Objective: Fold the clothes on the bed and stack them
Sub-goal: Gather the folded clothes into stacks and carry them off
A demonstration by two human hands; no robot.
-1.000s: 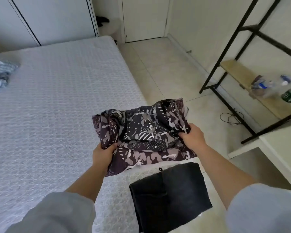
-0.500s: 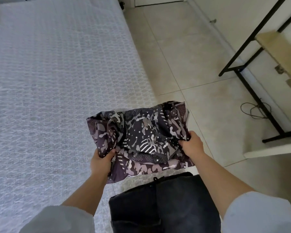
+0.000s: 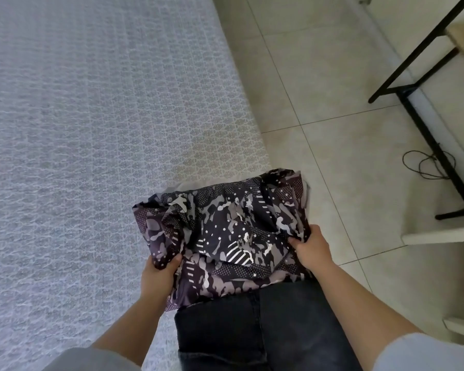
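Hands, left hand (image 3: 158, 275) and right hand (image 3: 310, 247), grip folded camouflage garment (image 3: 225, 236) above dark jeans (image 3: 255, 325); lowering squarely, edges aligned, should keep the stack neat.

You won't find any readable text, label, brand, number or sign anywhere in what your head camera shows.

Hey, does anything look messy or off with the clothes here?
The camo garment, gripped by the left hand and right hand, is bunched and wrinkled rather than flat. It hangs over the bed edge, overlapping the dark jeans.
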